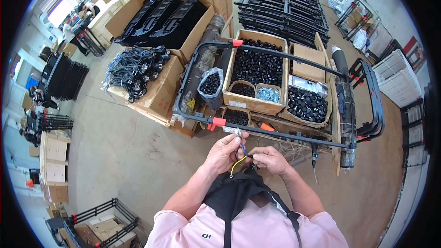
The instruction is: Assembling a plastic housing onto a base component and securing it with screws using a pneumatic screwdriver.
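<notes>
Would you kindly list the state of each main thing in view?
Bare left hand, pinching thin blue wire
Bare right hand, pinching wires' junction
Thin yellow wire with ring terminal, end loose
Large brown cardboard box, open, filled
Translucent plastic bag, open, filled
Black cables, bundled, heaped
Black rectangular metal frame, over boxes

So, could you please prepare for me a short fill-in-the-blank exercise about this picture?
1. The ring terminal sits at the end of the ____ wire.
2. Of the left hand and right hand, the ____ is nearer the red clip.
3. The black apron is worn over a ____ shirt.

Missing words: yellow; left; pink.
</notes>
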Demonstrator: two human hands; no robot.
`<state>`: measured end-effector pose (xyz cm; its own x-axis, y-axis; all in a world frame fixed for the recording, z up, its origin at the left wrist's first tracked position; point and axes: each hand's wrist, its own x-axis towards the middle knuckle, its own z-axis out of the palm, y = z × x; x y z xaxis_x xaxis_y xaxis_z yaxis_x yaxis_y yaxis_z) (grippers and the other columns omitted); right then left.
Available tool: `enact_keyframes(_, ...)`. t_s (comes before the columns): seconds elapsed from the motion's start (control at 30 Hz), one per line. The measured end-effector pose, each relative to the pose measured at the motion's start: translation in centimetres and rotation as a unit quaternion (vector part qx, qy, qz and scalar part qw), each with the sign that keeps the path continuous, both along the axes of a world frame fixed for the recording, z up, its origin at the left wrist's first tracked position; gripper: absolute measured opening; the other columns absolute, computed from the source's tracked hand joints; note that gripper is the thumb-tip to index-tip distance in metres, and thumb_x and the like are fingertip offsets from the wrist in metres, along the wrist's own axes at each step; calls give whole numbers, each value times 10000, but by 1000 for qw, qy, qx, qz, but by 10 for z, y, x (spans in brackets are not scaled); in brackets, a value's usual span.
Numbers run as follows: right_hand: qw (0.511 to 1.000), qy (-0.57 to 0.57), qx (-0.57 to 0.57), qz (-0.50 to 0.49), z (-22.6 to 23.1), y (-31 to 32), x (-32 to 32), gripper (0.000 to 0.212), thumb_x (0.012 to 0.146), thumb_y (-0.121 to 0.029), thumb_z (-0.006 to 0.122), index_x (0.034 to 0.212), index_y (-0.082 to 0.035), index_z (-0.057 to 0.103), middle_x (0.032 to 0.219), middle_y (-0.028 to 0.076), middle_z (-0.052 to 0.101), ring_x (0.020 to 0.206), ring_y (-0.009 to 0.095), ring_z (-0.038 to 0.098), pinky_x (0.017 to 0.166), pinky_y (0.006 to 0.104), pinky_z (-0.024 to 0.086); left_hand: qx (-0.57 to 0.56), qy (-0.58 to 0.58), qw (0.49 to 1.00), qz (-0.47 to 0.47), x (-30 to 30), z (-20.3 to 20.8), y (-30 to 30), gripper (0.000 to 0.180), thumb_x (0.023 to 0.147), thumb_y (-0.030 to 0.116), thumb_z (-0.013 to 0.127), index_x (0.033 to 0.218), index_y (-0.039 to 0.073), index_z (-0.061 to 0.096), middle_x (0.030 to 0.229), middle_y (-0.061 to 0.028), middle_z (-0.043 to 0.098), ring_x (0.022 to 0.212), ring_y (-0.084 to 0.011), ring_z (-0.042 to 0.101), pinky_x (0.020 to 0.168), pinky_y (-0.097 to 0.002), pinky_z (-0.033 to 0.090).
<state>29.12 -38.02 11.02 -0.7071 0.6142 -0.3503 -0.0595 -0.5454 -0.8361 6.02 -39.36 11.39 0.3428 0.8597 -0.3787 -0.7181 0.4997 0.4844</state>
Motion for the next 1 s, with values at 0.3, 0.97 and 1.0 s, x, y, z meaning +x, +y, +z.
enact_keyframes(0.3,976,96,-196,11,-61,-2,-36,259,1062,-154,533,1107,65,663,738,-55,436,590,39,326,516,221,263,63,93,991,67,-27,-25,-22,241,1095,242,608,1251,75,682,1089,-47,707,950,-114,645,798,-306,565)
enact_keyframes(0.97,943,11,-318,-99,-146,31,-208,259,1092,-186,500,1169,18,639,737,-51,433,583,69,381,547,238,338,9,143,990,-4,-203,-156,44,365,1141,225,496,1439,28,571,1050,-49,655,982,-162,645,877,-323,556)
enact_keyframes(1.0,941,8,-322,-103,-147,32,-213,259,1092,-186,500,1169,18,639,737,-51,433,583,69,381,547,238,338,5,140,990,-8,-208,-160,47,365,1141,225,496,1439,28,571,1050,-49,655,982,-162,645,877,-323,556)
